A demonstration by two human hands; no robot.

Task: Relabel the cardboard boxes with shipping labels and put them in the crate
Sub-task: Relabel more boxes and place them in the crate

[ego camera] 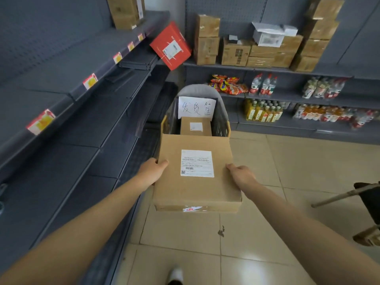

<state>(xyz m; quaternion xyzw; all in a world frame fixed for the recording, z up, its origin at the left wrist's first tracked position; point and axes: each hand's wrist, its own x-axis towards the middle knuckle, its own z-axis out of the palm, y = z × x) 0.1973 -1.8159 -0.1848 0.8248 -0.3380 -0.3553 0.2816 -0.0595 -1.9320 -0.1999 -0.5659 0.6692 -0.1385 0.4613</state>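
From the head view, the person is standing in a shop aisle and carrying a flat cardboard box (195,171) out in front at arm's length. The left hand (152,171) is gripping the box's left edge, thumb lying on the top face, and the right hand (242,174) is gripping the right edge the same way; each grip is closed on the box, fingers tucked beneath where I cannot see them. A white shipping label (197,163) is sitting flat on the top face, so the labelling of this box looks done.

Just beyond the box's far edge, the grey crate (221,112) is waiting on the floor, with a handwritten paper sign (196,106) on its back wall and a smaller labelled box (195,126) already lying inside. The held box is hovering at the crate's near rim, not yet in it.

I judge the step in hand to be the placing. The next move is calling for carrying the box forward over the opening and lowering it level onto the smaller one. It looks about as wide as the crate, so it may be needing a tilt to clear the rims.
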